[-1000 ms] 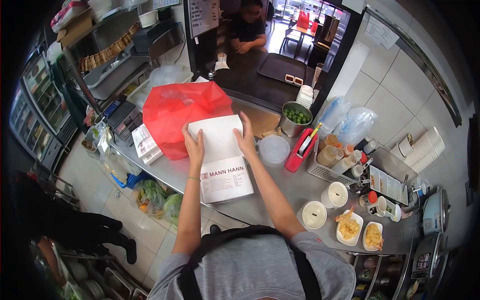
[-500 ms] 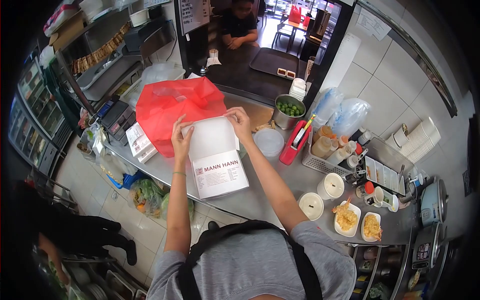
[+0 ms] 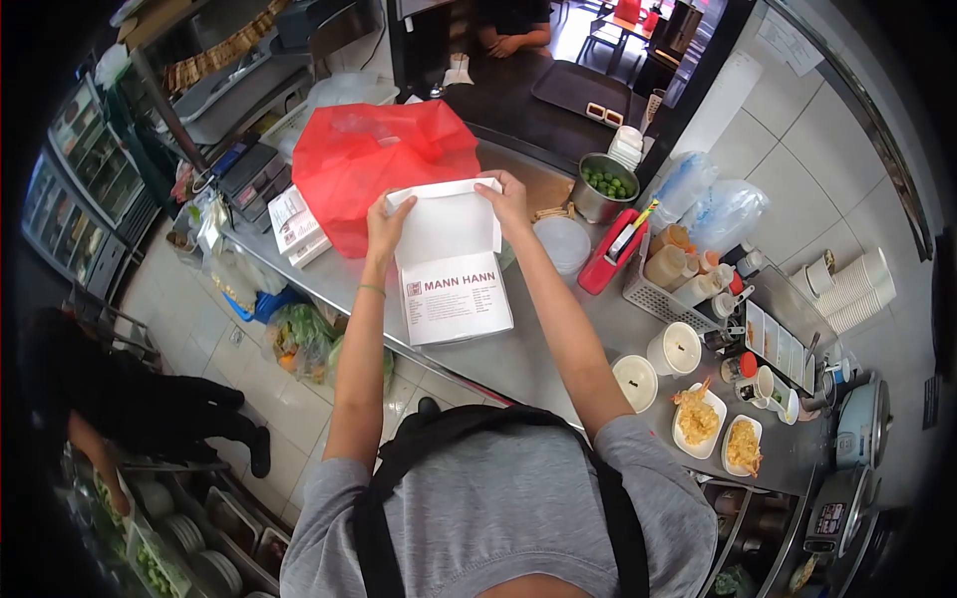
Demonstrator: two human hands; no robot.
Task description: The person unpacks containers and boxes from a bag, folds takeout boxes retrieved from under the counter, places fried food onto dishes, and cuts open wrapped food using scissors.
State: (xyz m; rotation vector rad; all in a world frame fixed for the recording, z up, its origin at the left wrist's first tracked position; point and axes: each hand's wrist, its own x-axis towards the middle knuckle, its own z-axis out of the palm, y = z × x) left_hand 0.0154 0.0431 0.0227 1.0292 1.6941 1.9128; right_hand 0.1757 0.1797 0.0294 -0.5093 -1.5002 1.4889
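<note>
A white cardboard box [image 3: 457, 297] printed "MANN HANN" rests on the steel counter near its front edge, with a white flap [image 3: 446, 221] raised at its far side. My left hand [image 3: 389, 221] pinches the flap's upper left corner between thumb and fingers. At the upper right corner, my right hand [image 3: 506, 199] grips the same flap. Just behind the box and my left hand lies a red bag [image 3: 374, 159]. More white printed boxes [image 3: 295, 227] are stacked to the left of the bag.
To the right are a clear round lid [image 3: 562, 245], a red tape dispenser [image 3: 606, 257], a pot of green limes [image 3: 605, 187], a bottle basket [image 3: 688, 279], two white tubs and fried-food trays [image 3: 697, 420]. One person stands at lower left; another leans beyond the serving window.
Both hands have shifted from the flap's sides to its upper corners and now grip them. The flap's far edge is folded up. The camera view has shifted.
</note>
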